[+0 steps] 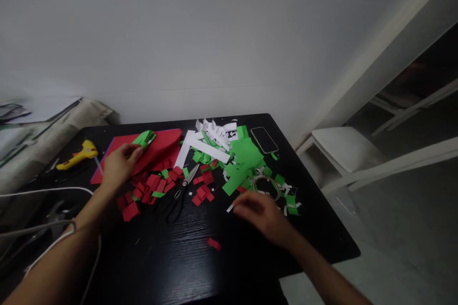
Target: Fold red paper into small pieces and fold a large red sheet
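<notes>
My left hand (119, 164) pinches a folded green paper piece (145, 138) above the red paper sheets (164, 145) at the left of the table. In front of the green scraps, my right hand (263, 212) has thumb and finger closed on a small white paper strip (230, 208), its end sticking out to the left. Cut red paper pieces (152, 186) are heaped between the hands, with black-handled scissors (179, 195) lying beside them, blades slightly apart. Just behind my right hand sits a round ring (277, 190), partly covered by my fingers.
White paper strips (211, 150) and green paper (246, 155) pile at the back, near a phone (265, 140). A yellow glue gun (80, 155) lies at the left. White cables (50, 224) cross near my left forearm. A white stool (339, 147) stands right of the black table (168, 262).
</notes>
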{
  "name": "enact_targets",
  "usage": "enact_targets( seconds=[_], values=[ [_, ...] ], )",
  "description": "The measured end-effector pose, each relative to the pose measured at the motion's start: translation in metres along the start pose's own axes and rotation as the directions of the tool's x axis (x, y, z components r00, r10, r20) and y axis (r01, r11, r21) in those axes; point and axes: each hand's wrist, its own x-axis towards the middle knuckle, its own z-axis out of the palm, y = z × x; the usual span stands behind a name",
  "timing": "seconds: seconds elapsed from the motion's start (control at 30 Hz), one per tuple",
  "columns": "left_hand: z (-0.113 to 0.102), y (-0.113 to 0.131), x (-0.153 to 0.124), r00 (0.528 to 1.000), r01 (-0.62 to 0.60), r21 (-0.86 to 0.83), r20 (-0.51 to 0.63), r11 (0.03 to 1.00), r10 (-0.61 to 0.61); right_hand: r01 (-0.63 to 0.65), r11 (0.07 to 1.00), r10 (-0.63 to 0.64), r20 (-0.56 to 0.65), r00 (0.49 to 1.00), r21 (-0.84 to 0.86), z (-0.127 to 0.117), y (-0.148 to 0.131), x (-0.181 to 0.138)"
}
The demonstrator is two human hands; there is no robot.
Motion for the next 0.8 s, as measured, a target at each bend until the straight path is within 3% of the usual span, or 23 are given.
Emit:
enact_targets(
  seconds=[0.1, 0.17, 0.2, 0.33, 0.5, 0.63, 0.8],
  values=[
    [0.003, 0.006, -0.01, 0.999, -0.034, -0.066, 0.005, 0.997, 0.034, 0.104, 0.901, -0.224, -0.246, 0.943, -0.421, -0.057, -0.015, 0.047],
    [0.006, 0.012, -0.019, 0.998, -0.055, -0.107, 0.004, 0.993, 0.056, -0.011, 0.758, -0.261, -0.319, 0.911, -0.652, -0.085, -0.017, 0.077],
    [0.008, 0.014, -0.025, 0.997, -0.072, -0.128, 0.003, 0.989, 0.073, -0.083, 0.67, -0.218, -0.302, 0.928, -0.738, -0.094, -0.016, 0.09],
    [0.016, 0.026, -0.054, 0.983, -0.173, -0.299, 0.011, 0.939, 0.184, -0.149, 0.607, -0.099, -0.261, 0.96, -0.781, -0.101, -0.006, 0.122],
    [0.028, 0.048, -0.093, 0.971, -0.198, -0.525, 0.01, 0.827, 0.239, -0.243, 0.59, -0.025, -0.318, 0.948, -0.77, -0.092, 0.007, 0.136],
    [0.039, 0.068, -0.106, 0.963, -0.206, -0.591, 0.018, 0.78, 0.268, -0.231, 0.674, -0.025, -0.334, 0.942, -0.702, -0.094, 0.005, 0.142],
    [0.046, 0.084, -0.11, 0.943, -0.259, -0.6, 0.014, 0.757, 0.333, -0.102, 0.832, -0.127, -0.365, 0.922, -0.545, -0.101, -0.008, 0.14]
  ],
)
